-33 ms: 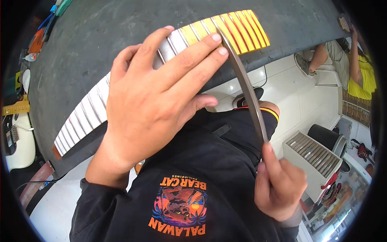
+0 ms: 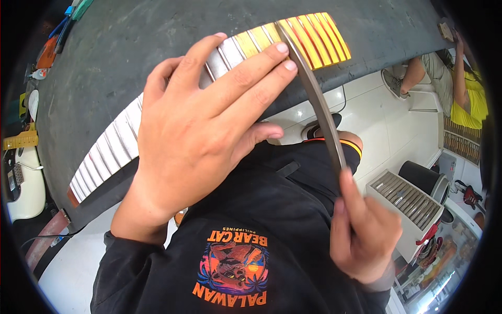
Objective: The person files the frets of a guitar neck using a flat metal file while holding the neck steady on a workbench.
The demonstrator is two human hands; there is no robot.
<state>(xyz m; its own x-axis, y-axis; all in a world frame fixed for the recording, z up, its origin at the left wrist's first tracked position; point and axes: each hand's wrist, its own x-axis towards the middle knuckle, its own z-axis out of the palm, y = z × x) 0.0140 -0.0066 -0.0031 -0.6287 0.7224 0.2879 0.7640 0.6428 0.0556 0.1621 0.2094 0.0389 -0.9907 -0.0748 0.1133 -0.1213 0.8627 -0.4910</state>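
A guitar neck (image 2: 107, 141) lies across the dark work mat, its fret lines running crosswise between whitish strips at the left and yellow strips at the right. My left hand (image 2: 193, 138) rests flat over its middle with fingers stretched out. The index and middle fingertips reach the edge of a long, narrow metal file (image 2: 325, 120). The file's far end sits on the yellow part of the neck, lined up with the frets. My right hand (image 2: 368, 235) is closed around the near end, index finger laid along it; the handle is hidden in my grip.
The dark mat (image 2: 157, 26) spreads beyond the neck. A cream guitar body (image 2: 29, 183) and a yellowish neck piece (image 2: 21, 140) are at far left. A box of slotted metal pieces (image 2: 405, 199) stands at right. A person in a yellow shirt (image 2: 473, 104) works at far right.
My right hand has moved slightly forward, away from me, along with the file. The left hand and the neck have barely shifted.
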